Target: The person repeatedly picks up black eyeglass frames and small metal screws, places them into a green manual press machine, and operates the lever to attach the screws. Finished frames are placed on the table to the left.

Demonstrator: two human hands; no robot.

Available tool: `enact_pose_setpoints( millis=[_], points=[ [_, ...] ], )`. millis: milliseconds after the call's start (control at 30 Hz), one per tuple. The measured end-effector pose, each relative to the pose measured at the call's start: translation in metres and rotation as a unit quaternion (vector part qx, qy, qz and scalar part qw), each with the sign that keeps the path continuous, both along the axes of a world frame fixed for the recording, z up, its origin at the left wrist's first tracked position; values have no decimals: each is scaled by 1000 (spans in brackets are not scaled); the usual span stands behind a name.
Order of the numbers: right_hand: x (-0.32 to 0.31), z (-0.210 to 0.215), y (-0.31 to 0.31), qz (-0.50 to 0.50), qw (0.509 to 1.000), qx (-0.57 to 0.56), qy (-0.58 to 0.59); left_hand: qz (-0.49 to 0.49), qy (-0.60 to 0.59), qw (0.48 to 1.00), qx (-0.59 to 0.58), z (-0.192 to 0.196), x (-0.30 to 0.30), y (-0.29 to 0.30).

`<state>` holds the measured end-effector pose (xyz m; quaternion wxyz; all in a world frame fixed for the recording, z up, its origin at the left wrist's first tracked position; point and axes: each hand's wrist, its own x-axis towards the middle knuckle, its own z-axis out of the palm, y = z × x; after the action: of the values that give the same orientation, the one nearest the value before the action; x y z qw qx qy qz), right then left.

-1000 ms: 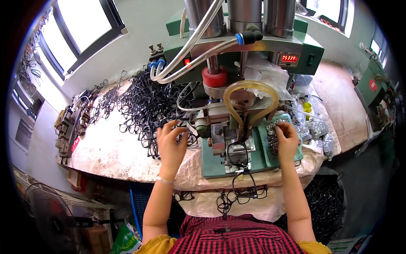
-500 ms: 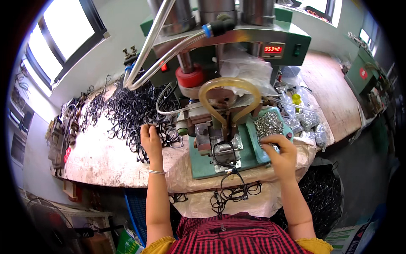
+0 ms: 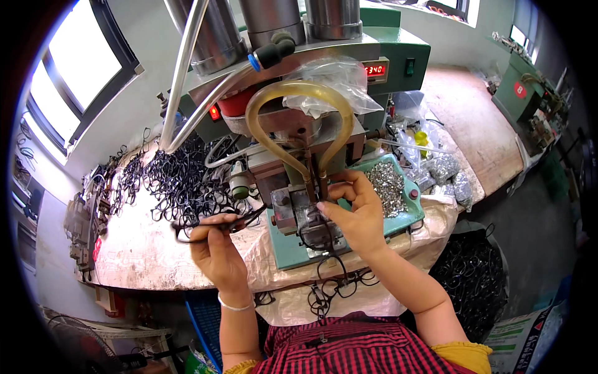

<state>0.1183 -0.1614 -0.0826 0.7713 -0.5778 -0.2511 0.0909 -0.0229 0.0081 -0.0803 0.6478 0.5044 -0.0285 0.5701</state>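
Observation:
My left hand is closed on a black eyeglass frame, raised over the table left of the green press. At the press's metal fixture, my right hand has its thumb and fingers bent together, close to the ends of the looped yellowish tube. Anything small between those fingertips is too hidden to make out. Another black eyeglass frame sits at the fixture, just below the right fingertips, with part of it hanging past the press base.
A teal tray of small metal parts stands right of the fixture. Black eyeglass frames are heaped at the left. Bags of parts lie behind the tray. More frames lie at the table's front edge.
My left hand has lifted an eyeglass frame from beside the heap. My right hand has moved left from the tray of metal parts to the fixture. The view has shifted closer to the press.

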Motion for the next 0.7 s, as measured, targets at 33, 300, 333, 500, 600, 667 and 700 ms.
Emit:
enact_pose_setpoints(
  millis=[33, 300, 333, 500, 600, 667, 700],
  points=[
    [-3, 5, 2, 10, 1000, 12, 19, 18, 33, 994, 100, 21, -1, -6],
    [-2, 19, -31, 9, 984, -138, -109, 71, 176, 915, 356, 42, 3, -31],
    [11, 16, -39, 15, 971, -189, -146, 31, 150, 896, 417, 35, 4, -31],
    [71, -72, -75, -248, 789, -448, -340, 10, 153, 812, 563, 8, 20, -39],
    [78, -81, -76, -223, 827, -397, -328, 13, 148, 821, 552, 4, 18, -35],
    [78, -84, -77, -247, 826, -386, -328, 1, 158, 818, 553, 7, 17, -34],
    [80, -86, -79, -249, 824, -380, -338, 6, 149, 825, 545, 6, 18, -35]
  ],
)
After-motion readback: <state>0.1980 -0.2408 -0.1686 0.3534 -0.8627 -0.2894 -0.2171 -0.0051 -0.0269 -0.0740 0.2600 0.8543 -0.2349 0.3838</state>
